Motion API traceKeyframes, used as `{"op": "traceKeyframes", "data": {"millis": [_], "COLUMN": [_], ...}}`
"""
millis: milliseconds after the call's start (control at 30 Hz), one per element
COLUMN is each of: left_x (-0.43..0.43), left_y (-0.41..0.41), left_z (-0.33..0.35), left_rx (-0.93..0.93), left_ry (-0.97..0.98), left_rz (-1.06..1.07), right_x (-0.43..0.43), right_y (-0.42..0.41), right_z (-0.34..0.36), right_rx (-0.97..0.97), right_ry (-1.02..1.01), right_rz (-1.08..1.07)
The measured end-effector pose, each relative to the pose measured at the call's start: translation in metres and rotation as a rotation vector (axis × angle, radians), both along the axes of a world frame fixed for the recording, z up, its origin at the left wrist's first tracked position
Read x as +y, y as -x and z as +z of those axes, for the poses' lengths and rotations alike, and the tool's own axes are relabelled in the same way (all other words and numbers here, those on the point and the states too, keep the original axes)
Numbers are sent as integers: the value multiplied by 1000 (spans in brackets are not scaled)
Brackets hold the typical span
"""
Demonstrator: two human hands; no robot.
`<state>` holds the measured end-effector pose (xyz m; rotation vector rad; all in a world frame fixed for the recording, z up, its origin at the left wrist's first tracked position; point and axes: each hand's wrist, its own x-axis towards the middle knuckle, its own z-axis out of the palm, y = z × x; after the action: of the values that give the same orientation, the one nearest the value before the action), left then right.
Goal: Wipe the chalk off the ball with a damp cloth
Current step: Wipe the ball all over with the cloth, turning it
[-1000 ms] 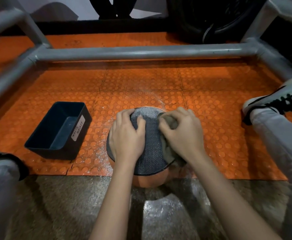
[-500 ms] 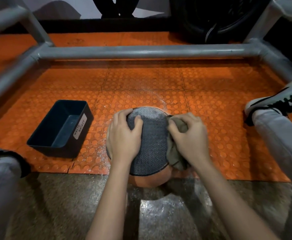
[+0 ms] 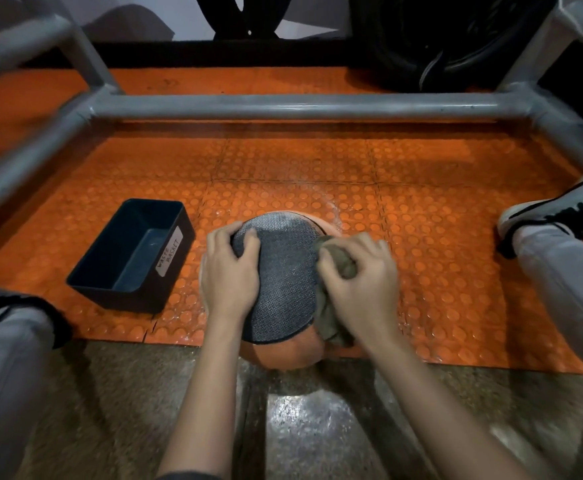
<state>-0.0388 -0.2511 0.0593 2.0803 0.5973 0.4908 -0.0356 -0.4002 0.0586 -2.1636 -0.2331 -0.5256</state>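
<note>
**A round ball, a crumpled cloth: what may fail here**

We see the orange ball with a grey textured panel (image 3: pixel 283 278) lying at the near edge of the orange studded floor mat (image 3: pixel 439 237). It sits partly over the grey stone floor, just right of the dark blue plastic box labelled as a waste basket (image 3: pixel 131 258). The left hand (image 3: pixel 229 271) holds its left side, with the fingers curled over the top and the thumb pressed on the grey panel. The right hand (image 3: pixel 359 285) grips a bunched olive-brown cloth (image 3: pixel 335 263) in curled fingers and presses it on the right side of the ball.

In our judgement the main danger is rolling. The ball is round, only one hand steadies it, and a strong push from the cloth could turn it away to the left. The cloth is crumpled, so it touches only a small area and may smear the chalk instead of lifting it. A pale dusting shows on the far edge of the grey panel, and the white powder on the mat near the ball could dirty it again.
</note>
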Motion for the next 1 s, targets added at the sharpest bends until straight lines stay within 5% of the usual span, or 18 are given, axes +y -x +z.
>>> {"op": "traceKeyframes", "data": {"millis": [167, 400, 700, 900, 1000], "left_x": [4, -8, -10, -15, -18], "left_y": [3, 2, 3, 10, 9], "left_z": [-3, 1, 2, 1, 3], "left_rx": [-24, -43, -39, -101, -89], "left_ry": [46, -12, -60, -72, -121], "left_rz": [-18, -31, -28, -49, -59], "right_x": [25, -16, 6, -38, -23], "right_y": [25, -35, 11, -29, -17], "right_z": [1, 2, 0, -17, -6], "right_rx": [-271, 194, -243, 78, 28], "right_ry": [221, -173, 157, -195, -75], "right_rz": [137, -47, 87, -6, -42]}}
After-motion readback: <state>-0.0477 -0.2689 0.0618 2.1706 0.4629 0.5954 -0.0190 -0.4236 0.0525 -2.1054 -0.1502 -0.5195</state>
